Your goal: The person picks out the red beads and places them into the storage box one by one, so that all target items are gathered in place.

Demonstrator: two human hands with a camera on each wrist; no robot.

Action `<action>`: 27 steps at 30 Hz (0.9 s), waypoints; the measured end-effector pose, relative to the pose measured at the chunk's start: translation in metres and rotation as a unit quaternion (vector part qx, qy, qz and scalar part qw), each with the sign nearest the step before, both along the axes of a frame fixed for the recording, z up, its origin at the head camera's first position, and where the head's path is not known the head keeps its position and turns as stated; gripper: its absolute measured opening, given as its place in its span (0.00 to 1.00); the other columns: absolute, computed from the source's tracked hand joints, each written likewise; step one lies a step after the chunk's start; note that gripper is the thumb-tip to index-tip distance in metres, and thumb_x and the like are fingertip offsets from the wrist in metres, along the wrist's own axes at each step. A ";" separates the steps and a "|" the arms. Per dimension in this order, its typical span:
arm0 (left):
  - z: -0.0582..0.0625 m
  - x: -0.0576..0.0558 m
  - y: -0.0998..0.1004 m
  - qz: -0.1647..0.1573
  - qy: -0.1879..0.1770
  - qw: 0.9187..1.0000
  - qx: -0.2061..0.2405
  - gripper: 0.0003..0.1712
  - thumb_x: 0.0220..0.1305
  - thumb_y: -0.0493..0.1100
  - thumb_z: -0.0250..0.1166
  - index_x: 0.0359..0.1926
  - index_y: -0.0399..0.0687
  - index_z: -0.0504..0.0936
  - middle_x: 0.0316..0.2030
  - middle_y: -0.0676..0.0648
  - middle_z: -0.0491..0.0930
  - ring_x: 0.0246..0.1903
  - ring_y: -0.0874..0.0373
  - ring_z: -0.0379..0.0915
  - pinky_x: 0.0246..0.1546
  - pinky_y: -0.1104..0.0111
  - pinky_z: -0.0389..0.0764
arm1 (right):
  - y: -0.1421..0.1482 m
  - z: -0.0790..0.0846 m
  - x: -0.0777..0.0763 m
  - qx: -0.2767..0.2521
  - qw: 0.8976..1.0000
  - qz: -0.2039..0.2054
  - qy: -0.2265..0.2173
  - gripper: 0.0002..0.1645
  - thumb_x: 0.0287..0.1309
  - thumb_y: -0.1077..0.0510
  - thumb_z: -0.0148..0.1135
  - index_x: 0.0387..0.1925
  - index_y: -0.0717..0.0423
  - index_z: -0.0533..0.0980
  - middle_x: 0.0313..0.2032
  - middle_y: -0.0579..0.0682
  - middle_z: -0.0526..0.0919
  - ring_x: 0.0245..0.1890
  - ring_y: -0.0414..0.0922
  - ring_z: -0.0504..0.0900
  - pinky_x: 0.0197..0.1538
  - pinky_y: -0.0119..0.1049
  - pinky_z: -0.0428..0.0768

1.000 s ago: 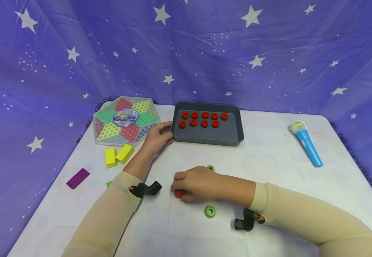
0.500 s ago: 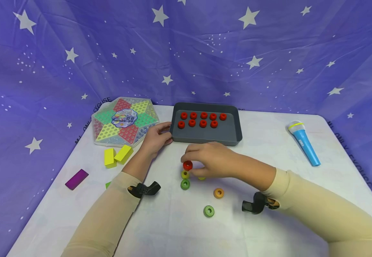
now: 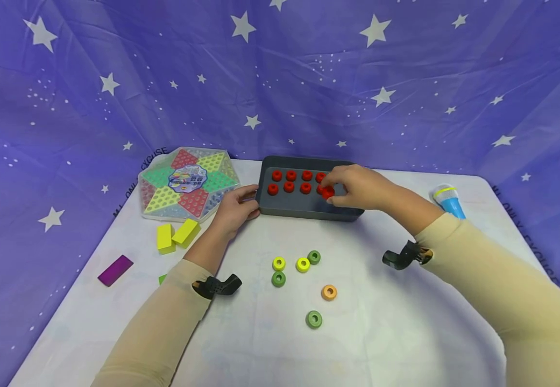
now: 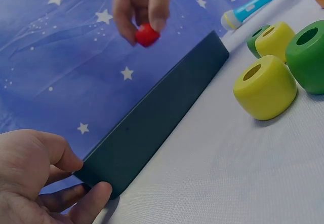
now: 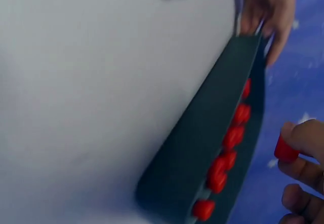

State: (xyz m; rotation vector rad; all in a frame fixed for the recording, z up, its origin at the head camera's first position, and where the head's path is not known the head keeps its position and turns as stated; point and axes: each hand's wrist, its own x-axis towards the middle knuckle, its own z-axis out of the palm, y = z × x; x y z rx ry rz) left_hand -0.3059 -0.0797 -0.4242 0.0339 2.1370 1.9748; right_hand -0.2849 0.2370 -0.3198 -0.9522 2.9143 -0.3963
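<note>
My right hand (image 3: 357, 188) pinches a red bead (image 3: 327, 192) between thumb and fingers, over the right part of a dark grey tray (image 3: 304, 210). In the left wrist view that red bead (image 4: 147, 35) is held above the tray's rim. Two rows of red beads stand in the tray; the right hand covers some of them in the head view. My left hand (image 3: 235, 210) holds the tray's left end, thumb and fingers around its near corner (image 4: 96, 176).
Yellow beads (image 3: 278, 263), green beads (image 3: 314, 319) and an orange bead (image 3: 329, 292) lie before the tray. To the left are a Chinese checkers set (image 3: 190, 183), yellow blocks (image 3: 186, 233) and a purple block (image 3: 115, 270). A toy microphone (image 3: 446, 198) lies right, partly behind the sleeve.
My right hand has picked the red bead up from among the loose beads and carried it forward and right, over the tray. The left hand has stayed at the tray's left end.
</note>
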 end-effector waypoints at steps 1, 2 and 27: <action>0.000 0.000 0.000 0.000 0.000 1.000 0.001 0.32 0.64 0.32 0.59 0.70 0.46 0.74 0.62 0.42 0.75 0.53 0.51 0.78 0.47 0.65 0.87 | 0.004 -0.002 -0.004 0.009 1.000 -0.011 -0.004 0.20 0.58 0.52 0.72 0.52 0.48 0.84 0.46 0.44 0.84 0.31 0.45 0.79 0.38 0.41 0.82; -0.001 0.000 0.001 0.000 0.001 1.000 0.002 0.32 0.64 0.32 0.59 0.70 0.47 0.74 0.62 0.42 0.75 0.53 0.52 0.78 0.47 0.66 0.88 | 0.008 -0.004 -0.008 0.017 1.000 -0.020 -0.008 0.20 0.57 0.53 0.72 0.53 0.49 0.84 0.47 0.45 0.85 0.36 0.47 0.82 0.41 0.43 0.83; 0.003 0.009 0.000 -0.002 0.001 1.000 0.003 0.31 0.63 0.32 0.60 0.68 0.49 0.76 0.61 0.45 0.76 0.52 0.53 0.79 0.46 0.66 0.88 | 0.031 -0.047 -0.036 0.114 0.990 -0.083 0.026 0.20 0.55 0.49 0.75 0.49 0.49 0.85 0.48 0.49 0.88 0.40 0.53 0.70 0.37 0.44 0.68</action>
